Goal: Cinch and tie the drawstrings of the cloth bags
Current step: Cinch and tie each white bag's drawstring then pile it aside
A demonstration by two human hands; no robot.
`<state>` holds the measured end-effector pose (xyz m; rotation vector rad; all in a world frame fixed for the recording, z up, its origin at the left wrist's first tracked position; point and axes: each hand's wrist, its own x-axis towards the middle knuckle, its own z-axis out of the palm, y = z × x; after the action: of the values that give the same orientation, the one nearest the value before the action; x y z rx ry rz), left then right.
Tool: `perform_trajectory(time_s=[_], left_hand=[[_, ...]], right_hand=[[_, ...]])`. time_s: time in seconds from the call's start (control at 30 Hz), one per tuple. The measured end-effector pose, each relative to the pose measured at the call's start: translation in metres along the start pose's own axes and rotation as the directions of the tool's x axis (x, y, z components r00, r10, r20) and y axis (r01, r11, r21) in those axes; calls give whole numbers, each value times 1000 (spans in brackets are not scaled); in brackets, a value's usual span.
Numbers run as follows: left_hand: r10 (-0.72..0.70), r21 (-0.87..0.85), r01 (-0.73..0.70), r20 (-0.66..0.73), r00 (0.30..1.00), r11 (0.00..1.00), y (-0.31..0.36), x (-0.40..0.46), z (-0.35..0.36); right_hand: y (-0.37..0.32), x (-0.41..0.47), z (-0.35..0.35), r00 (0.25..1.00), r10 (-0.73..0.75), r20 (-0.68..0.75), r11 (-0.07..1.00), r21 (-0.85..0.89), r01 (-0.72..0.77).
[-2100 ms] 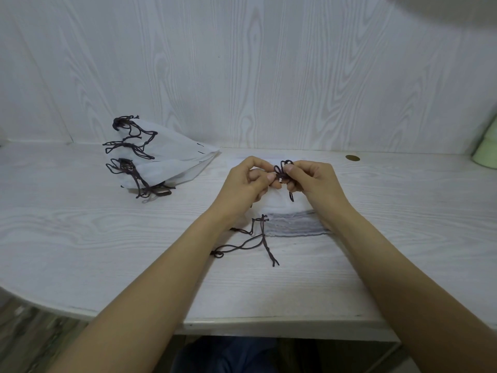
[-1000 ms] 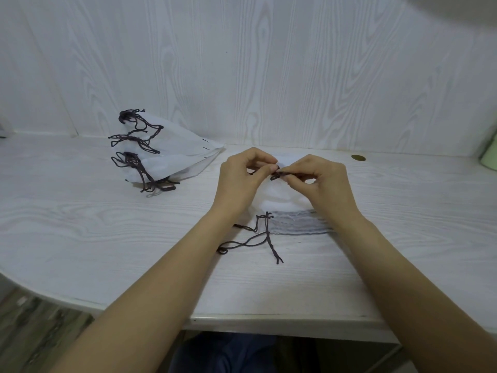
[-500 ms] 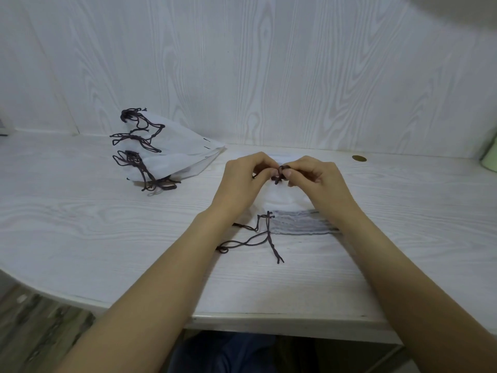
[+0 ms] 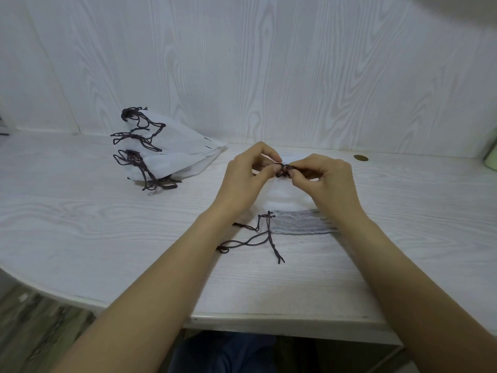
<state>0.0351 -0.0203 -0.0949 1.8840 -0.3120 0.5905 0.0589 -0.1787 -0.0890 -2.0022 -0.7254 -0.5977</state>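
Observation:
A white cloth bag [image 4: 285,196] lies on the table under my hands, on top of a flat pile of more bags whose grey edges [image 4: 304,226] show at the near side. My left hand [image 4: 243,179] and my right hand [image 4: 326,181] meet above the bag's cinched mouth. Both pinch its dark drawstring [image 4: 284,169] between thumb and fingertips, where it forms a small knot. Another loose dark drawstring [image 4: 258,239] trails from the pile toward the table's front edge.
A heap of white bags [image 4: 174,154] with tied dark strings lies at the back left. A small brass-coloured disc [image 4: 360,157] sits on the table near the wall. A pale green object [image 4: 490,157] stands at the right edge. The white wood table [image 4: 80,224] curves away at the front left.
The drawstring loops that stood up between my fingers have drawn down into a small tight knot. My hands have stayed together over the bag's mouth.

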Motion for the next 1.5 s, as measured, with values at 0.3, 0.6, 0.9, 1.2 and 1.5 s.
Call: perform_trajectory(time_s=[0.3, 0.6, 0.9, 1.2, 1.5], left_hand=[[-111, -85, 118, 85, 990, 989, -1, 0, 0], [-186, -147, 197, 86, 979, 969, 5, 0, 1], [-141, -108, 151, 100, 985, 983, 0, 1, -2], [-161, -157, 175, 93, 982, 972, 0, 2, -1], [-140, -132, 153, 103, 985, 979, -1, 2, -2]], right_hand=[[5, 1, -1, 1000, -23, 8, 1000, -1, 23], [4, 0, -2, 999, -24, 27, 1000, -4, 25], [-3, 1, -3, 977, 186, 102, 946, 249, -206], [-4, 4, -4, 922, 319, 220, 768, 510, -388], [-5, 4, -7, 902, 339, 268, 685, 587, -432]])
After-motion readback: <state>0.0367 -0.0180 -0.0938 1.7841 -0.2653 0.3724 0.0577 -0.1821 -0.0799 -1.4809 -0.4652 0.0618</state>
